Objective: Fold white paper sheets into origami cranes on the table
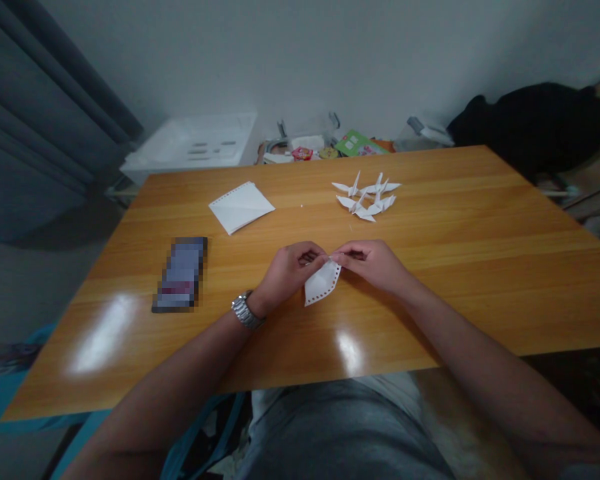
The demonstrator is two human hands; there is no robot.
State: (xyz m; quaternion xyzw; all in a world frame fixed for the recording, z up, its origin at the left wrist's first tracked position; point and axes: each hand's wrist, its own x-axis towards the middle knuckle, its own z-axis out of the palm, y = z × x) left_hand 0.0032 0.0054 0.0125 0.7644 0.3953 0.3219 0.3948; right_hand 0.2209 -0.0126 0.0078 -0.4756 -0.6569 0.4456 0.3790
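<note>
Both hands meet over the middle of the wooden table [480, 267]. My left hand [287, 273], with a metal watch on its wrist, and my right hand [375, 263] pinch the top edge of a small folded white paper [321, 285] with a row of punched holes along its side. The paper hangs down from the fingers toward the table. Several finished white paper cranes [366, 197] lie grouped farther back. A folded white notebook sheet [241, 206] rests at the back left.
A dark phone [181, 274] lies on the table to the left of my hands. Behind the table are a white box [195, 143], small clutter on the floor and a black bag [530, 123] at the right. A grey curtain hangs at the far left.
</note>
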